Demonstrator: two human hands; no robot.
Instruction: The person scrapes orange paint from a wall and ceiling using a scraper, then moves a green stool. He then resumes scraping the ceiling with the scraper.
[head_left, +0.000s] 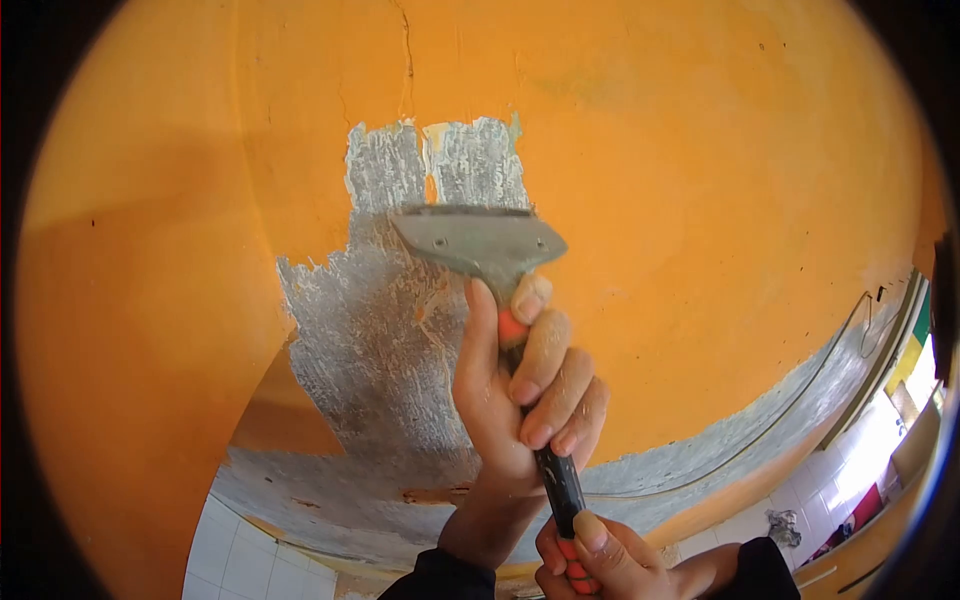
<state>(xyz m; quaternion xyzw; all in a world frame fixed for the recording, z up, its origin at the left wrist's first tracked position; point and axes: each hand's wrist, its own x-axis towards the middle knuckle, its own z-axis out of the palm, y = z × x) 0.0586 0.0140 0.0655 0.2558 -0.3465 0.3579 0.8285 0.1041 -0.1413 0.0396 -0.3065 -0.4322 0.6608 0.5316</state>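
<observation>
A wide-bladed scraper (pixel 482 240) with a black and orange handle is held up to the orange painted surface, its blade edge over a bare grey patch (pixel 375 350). My left hand (pixel 530 385) wraps round the upper handle just below the blade, thumb along the left side. Lower down, my right hand (pixel 605 562) grips the orange butt end of the handle, thumb on top. Ragged paint edges border the grey patch, and a thin strip of orange paint (pixel 431 188) lies within it above the blade.
Orange paint (pixel 700 230) surrounds the patch, with a crack (pixel 407 45) running above it. A grey bare band (pixel 700 460) with a thin cable curves along the lower right. White tiles (pixel 240 555) show at lower left, and a bright window area (pixel 875 445) at right.
</observation>
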